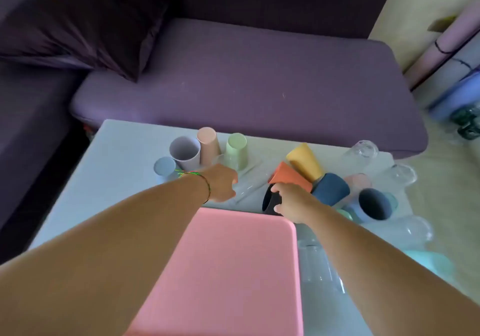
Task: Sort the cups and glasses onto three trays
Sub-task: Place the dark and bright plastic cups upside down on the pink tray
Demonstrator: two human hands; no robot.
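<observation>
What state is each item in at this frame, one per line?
pink tray: empty
black cup: on its side, gripped by right hand
left hand: over a lying clear glass, grip unclear
orange cup: on its side
lilac cup: upright
green cup: upside down

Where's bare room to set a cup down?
The pink tray is bare; so is the table strip left of it, nearer than the pale blue cup. Right of the tray is crowded with cups and clear glasses.

pink tray (pixel 233 270) running off the bottom edge, left hand (pixel 220 182) hiding its own fingertips, right hand (pixel 291 200) covering part of a black cup (pixel 270 200), clear glasses (pixel 415 229) blurring into the table (pixel 124 154) at right, outlines being hard to tell
</observation>
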